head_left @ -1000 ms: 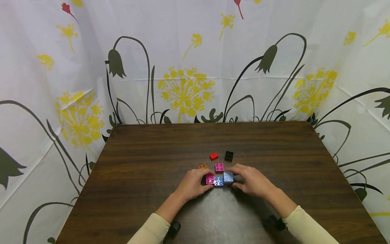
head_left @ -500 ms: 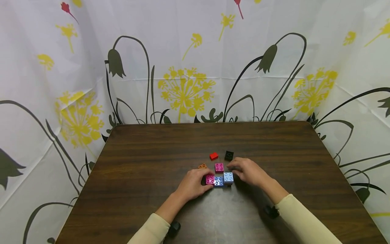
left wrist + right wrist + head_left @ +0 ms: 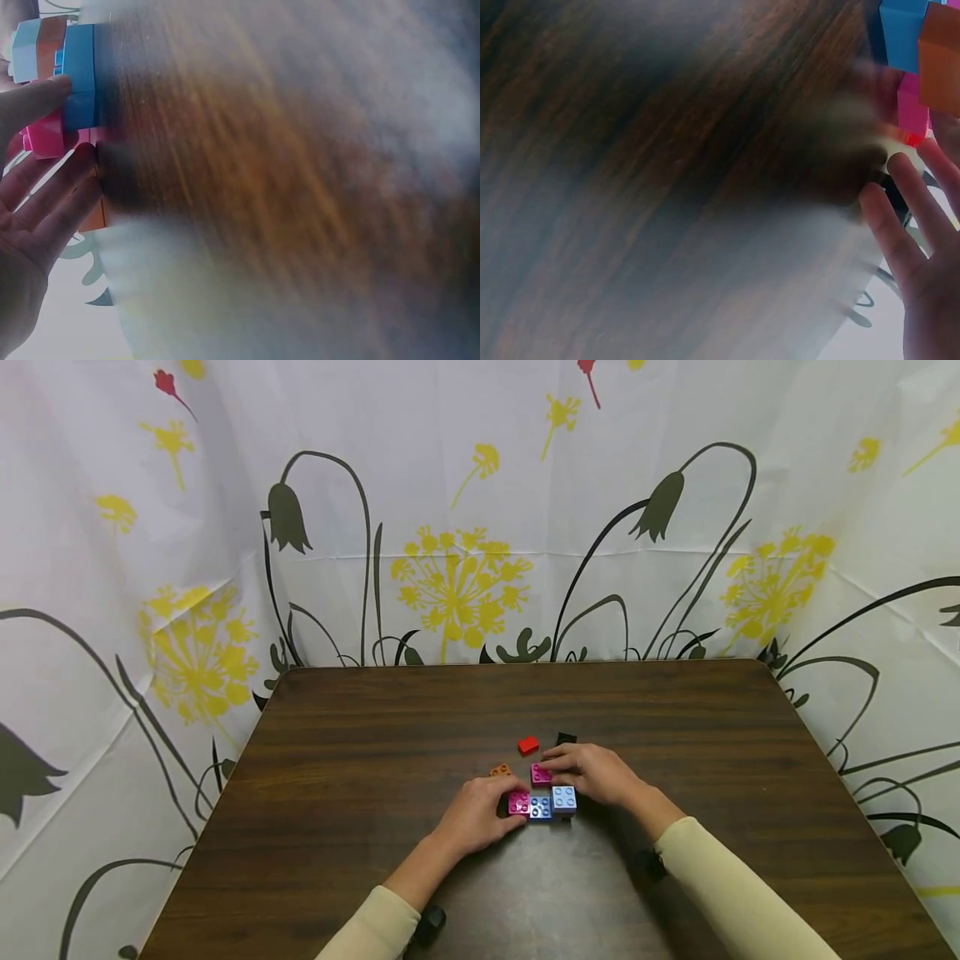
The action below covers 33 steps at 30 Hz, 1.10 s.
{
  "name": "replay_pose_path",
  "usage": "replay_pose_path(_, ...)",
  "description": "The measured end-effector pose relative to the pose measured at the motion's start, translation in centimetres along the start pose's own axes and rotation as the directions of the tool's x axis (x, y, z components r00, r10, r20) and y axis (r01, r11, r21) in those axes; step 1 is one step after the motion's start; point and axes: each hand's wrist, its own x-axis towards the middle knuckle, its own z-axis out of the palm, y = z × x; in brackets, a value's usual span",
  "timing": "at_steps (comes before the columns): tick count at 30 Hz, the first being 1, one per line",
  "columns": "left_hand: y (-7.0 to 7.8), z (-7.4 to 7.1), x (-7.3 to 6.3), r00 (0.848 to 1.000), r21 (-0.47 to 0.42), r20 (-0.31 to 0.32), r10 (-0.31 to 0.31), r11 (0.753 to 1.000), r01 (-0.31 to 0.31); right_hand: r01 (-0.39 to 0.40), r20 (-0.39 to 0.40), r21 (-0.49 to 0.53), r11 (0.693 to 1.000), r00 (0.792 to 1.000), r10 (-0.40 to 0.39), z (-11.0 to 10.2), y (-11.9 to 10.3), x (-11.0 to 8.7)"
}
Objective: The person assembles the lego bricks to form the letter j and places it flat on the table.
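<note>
Side by side in the head view are a pink toy brick [image 3: 518, 802], a blue brick [image 3: 540, 808] and a light blue brick [image 3: 564, 800], built into one stack. The left wrist view shows an orange-brown brick [image 3: 51, 43] between the blue and light blue ones. My left hand [image 3: 472, 814] pinches the pink brick at the stack's left end, thumb at the front and fingers behind. Just behind the stack, my right hand [image 3: 600, 774] reaches over a loose pink brick [image 3: 539, 774]. Its fingers are extended, the fingertips right at that brick's right side.
Behind my left fingers lies an orange brick [image 3: 499, 771], partly hidden. Farther back are a small red brick [image 3: 528, 745] and a black brick [image 3: 566, 738], partly covered by the right hand. A flowered curtain [image 3: 465, 485] hangs past the far edge of the wooden table [image 3: 360, 710].
My right hand has left the light blue brick and moved back and leftward to the loose pink brick. The left hand keeps its pinch on the stack.
</note>
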Motion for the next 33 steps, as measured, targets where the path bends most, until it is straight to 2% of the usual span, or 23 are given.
replay_pose_path(7,0.0,0.0,0.0,1.0,0.007,0.002,-0.006,1.0,0.006,-0.003,0.008,-0.049,0.999,1.0,0.003,0.2,-0.2,0.0)
replay_pose_path(17,-0.1,0.0,0.1,1.0,0.0,0.001,-0.004,1.0,0.004,-0.006,-0.044,-0.092,0.996,0.999,0.002,0.5,-0.2,0.2)
replay_pose_path(22,-0.1,0.0,0.1,1.0,-0.003,0.002,-0.007,1.0,0.007,-0.005,-0.062,-0.053,0.999,0.998,0.002,0.5,0.0,0.2)
replay_pose_path(33,-0.2,0.1,0.1,1.0,-0.001,-0.008,-0.002,1.0,0.002,0.0,-0.14,0.135,0.991,0.99,0.019,-1.0,-0.6,-0.2)
